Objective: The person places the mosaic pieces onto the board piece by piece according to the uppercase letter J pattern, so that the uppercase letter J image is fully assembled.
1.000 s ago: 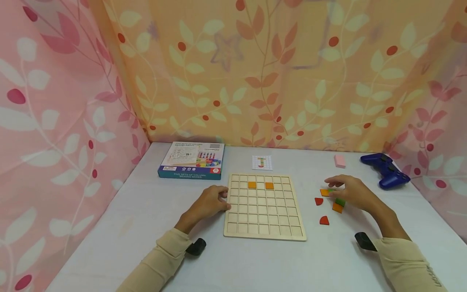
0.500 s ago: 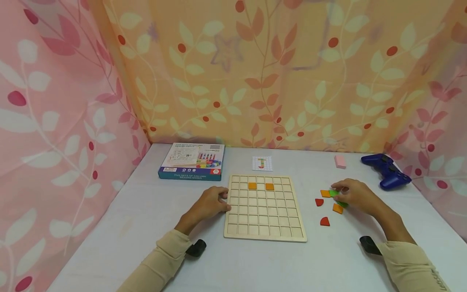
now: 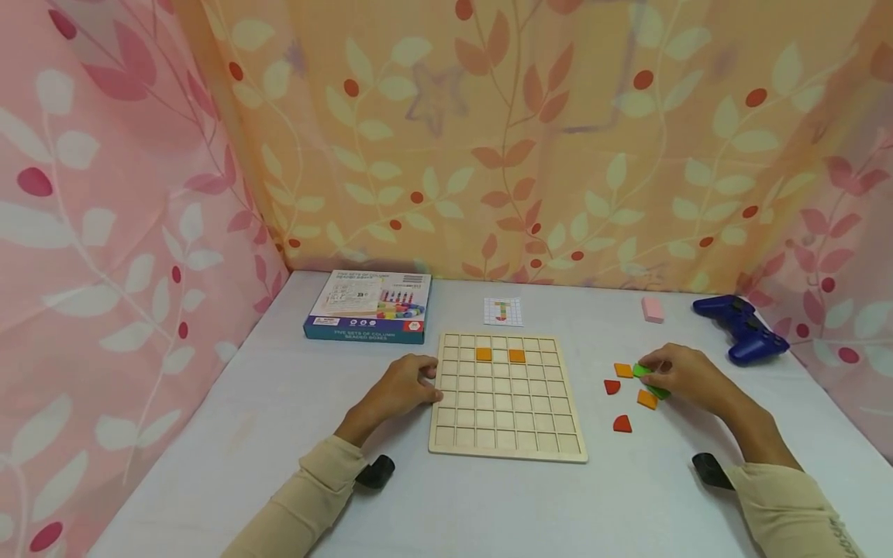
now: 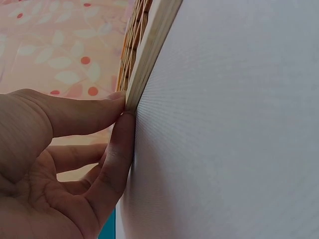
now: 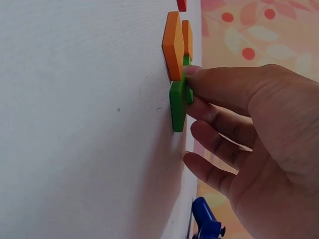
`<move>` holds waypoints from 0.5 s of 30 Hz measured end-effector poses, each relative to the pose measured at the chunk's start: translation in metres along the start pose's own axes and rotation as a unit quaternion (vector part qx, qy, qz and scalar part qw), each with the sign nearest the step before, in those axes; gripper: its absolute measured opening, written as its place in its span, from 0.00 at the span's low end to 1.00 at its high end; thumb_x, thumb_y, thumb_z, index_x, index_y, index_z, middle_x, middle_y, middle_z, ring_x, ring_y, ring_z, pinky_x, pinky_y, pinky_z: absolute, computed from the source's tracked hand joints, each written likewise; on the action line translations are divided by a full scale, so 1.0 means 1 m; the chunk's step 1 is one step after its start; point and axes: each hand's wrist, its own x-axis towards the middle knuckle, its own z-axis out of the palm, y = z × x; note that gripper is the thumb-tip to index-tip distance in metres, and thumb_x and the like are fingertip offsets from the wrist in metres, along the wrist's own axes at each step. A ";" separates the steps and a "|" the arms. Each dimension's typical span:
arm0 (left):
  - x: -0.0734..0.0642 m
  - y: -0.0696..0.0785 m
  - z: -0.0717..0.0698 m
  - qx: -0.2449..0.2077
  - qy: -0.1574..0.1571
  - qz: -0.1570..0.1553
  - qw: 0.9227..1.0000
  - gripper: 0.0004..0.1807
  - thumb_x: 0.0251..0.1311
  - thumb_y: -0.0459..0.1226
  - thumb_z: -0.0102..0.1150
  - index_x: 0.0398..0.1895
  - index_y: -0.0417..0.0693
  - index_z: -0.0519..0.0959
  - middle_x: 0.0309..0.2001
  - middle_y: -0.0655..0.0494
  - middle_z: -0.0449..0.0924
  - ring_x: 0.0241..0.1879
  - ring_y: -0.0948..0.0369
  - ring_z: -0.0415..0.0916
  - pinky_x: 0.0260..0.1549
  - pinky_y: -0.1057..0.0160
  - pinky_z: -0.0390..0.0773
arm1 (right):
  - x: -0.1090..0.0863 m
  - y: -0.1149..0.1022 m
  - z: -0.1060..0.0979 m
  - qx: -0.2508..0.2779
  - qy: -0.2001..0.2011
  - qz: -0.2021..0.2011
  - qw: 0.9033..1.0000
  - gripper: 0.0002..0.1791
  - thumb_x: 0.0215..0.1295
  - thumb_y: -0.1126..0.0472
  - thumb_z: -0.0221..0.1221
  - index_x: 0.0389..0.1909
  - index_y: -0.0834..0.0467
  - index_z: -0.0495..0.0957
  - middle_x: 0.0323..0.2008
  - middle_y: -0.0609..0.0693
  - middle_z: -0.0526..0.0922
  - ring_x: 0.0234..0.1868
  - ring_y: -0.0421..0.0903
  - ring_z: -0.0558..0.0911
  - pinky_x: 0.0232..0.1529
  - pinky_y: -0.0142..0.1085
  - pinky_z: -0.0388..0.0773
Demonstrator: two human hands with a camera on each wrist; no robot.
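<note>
At the left edge of a wooden grid board point(image 3: 508, 399), my left hand point(image 3: 401, 387) holds the rim between thumb and curled finger; the left wrist view shows the board's edge point(image 4: 152, 55) at the fingertips. Two orange square tiles sit in the board's upper part. On the right, my right hand point(image 3: 687, 376) has its thumb and index finger around a light green tile point(image 3: 639, 371), partly hidden by the fingers. A darker green tile point(image 5: 178, 107) lies just beside it, below the thumb. Orange tiles point(image 3: 647, 399) and red quarter-round tiles point(image 3: 622, 424) lie near this hand.
Behind the board lies a small pattern card point(image 3: 503, 311). A boxed bead set point(image 3: 367, 306) is at the back left. A pink block point(image 3: 652, 310) and a blue game controller point(image 3: 741, 329) are at the back right. Patterned curtains surround the white table.
My right hand has moved slightly right and down, and its fingers have come down around the light green tile. My left hand stays at the board's edge.
</note>
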 end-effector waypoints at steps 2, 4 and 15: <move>0.000 0.001 0.000 -0.001 0.000 0.000 1.000 0.34 0.60 0.30 0.74 0.69 0.31 0.76 0.48 0.50 0.78 0.47 0.55 0.73 0.48 0.57 0.77 | -0.001 0.000 0.000 -0.003 0.004 0.000 1.000 0.23 0.68 0.56 0.70 0.56 0.69 0.84 0.41 0.54 0.83 0.41 0.50 0.78 0.38 0.34 0.80; 0.000 0.001 0.000 -0.001 -0.002 -0.001 1.000 0.34 0.60 0.30 0.74 0.69 0.31 0.75 0.48 0.50 0.78 0.47 0.55 0.73 0.48 0.58 0.77 | -0.002 -0.002 -0.001 -0.005 0.009 -0.002 1.000 0.23 0.67 0.57 0.70 0.55 0.69 0.84 0.40 0.55 0.83 0.40 0.50 0.78 0.36 0.34 0.80; 0.000 0.001 0.000 0.003 -0.001 -0.004 1.000 0.33 0.61 0.31 0.74 0.69 0.31 0.75 0.47 0.50 0.78 0.48 0.55 0.73 0.49 0.57 0.76 | 0.005 -0.027 0.008 -0.015 0.043 -0.044 0.998 0.19 0.66 0.55 0.70 0.50 0.65 0.87 0.40 0.52 0.84 0.42 0.51 0.77 0.37 0.38 0.77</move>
